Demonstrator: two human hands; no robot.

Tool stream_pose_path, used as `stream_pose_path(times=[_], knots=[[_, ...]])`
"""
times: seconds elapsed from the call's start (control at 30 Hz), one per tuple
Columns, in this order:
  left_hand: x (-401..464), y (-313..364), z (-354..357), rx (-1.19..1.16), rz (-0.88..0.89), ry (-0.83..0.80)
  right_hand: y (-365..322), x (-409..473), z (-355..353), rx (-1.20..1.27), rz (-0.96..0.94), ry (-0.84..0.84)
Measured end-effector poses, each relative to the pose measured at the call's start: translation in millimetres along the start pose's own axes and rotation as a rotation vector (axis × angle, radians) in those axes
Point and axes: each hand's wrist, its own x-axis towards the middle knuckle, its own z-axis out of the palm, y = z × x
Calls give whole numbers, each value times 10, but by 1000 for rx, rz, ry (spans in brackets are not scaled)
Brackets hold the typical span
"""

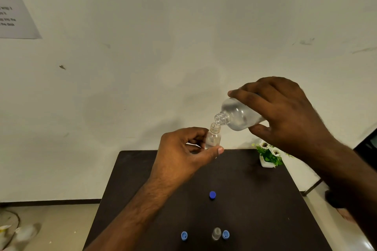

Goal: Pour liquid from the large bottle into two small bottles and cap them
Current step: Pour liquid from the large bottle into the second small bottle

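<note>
The right hand (285, 116) grips the tipped big bottle (237, 116) above the tabletop's (142, 169) far edge; the left hand (183, 155) pinches 1 small bottle (213, 137) under it.

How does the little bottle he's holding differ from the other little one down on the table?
The held small bottle is up in the air, pinched by the left hand, while the small bottle on the table stands free on the dark table. The held one sits under the large bottle's mouth; the other waits between two blue caps. Both are clear and uncapped.
</note>
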Motion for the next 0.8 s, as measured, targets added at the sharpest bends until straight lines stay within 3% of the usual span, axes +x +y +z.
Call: stream_pose_path(times=[0.8], knots=[[-3,0,-25,11,9,-1,-16,10,9,4,5,7]])
